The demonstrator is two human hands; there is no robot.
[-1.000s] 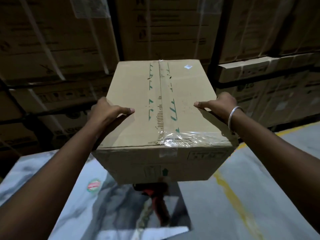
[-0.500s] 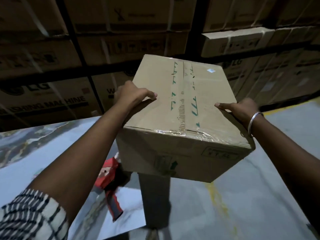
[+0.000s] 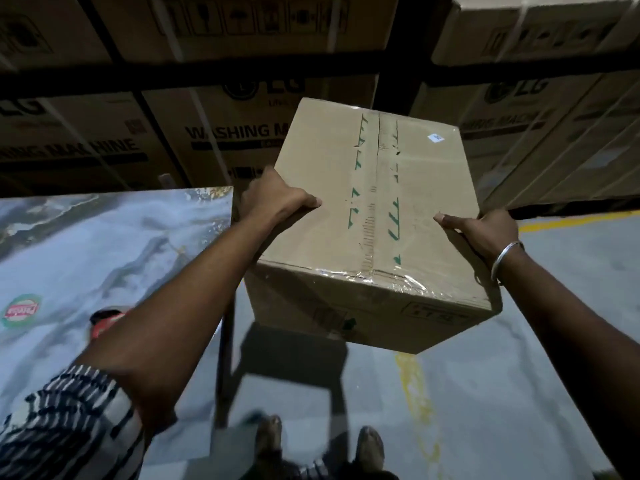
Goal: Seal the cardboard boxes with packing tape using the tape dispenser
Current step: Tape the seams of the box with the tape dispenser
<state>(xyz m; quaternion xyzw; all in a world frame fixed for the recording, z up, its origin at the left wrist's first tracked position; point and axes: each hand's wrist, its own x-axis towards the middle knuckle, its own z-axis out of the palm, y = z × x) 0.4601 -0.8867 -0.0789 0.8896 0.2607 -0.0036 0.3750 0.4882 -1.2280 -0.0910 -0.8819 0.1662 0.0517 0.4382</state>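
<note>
A brown cardboard box (image 3: 374, 216) hangs in the air to the right of the table, above the floor. Clear tape runs along its top seam and wrinkles over the near edge. My left hand (image 3: 273, 199) grips its left side, thumb on the top face. My right hand (image 3: 485, 230) grips the right side, thumb on top, a metal bangle at the wrist. The red tape dispenser (image 3: 104, 320) lies on the marble-patterned table (image 3: 86, 244), mostly hidden behind my left forearm.
Racks of large washing-machine cartons (image 3: 214, 133) fill the back. A yellow line (image 3: 575, 220) crosses the grey floor at right. My feet (image 3: 370, 445) stand below the box. A round sticker (image 3: 20, 310) sits on the table.
The box has swung right, off the table and out over the floor, both hands still holding it. The view has turned; the table now lies to the left.
</note>
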